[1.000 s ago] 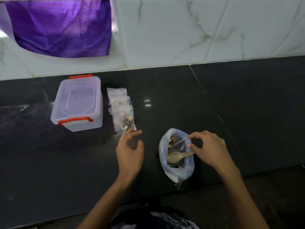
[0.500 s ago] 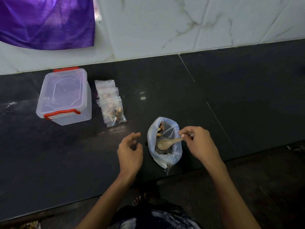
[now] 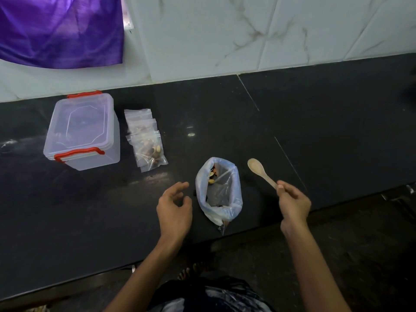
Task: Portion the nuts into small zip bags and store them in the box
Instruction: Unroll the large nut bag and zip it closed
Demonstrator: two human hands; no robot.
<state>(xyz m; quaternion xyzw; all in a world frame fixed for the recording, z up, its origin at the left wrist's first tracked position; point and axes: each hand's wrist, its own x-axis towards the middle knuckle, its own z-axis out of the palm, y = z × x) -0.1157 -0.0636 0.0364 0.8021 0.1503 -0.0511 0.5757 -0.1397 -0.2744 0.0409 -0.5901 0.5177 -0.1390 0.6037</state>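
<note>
A clear plastic bag of mixed nuts (image 3: 219,190) stands open on the black counter (image 3: 315,122) near its front edge. My right hand (image 3: 292,202) grips the handle of a wooden spoon (image 3: 258,171), held to the right of the bag with its bowl showing nothing in it. My left hand (image 3: 174,207) hovers just left of the bag, fingers curled apart, holding nothing. Small zip bags (image 3: 146,140) with nuts lie overlapped beside a closed clear box with red latches (image 3: 82,131) at the left.
A white marble-tiled wall (image 3: 247,37) backs the counter, with a purple cloth (image 3: 60,30) hanging at the top left. The counter's front edge runs just below my hands; floor and my feet show beneath.
My right hand has lifted the spoon out of the nut bag and swung it to the right. My left hand drew back from the zip bags towards the nut bag.
</note>
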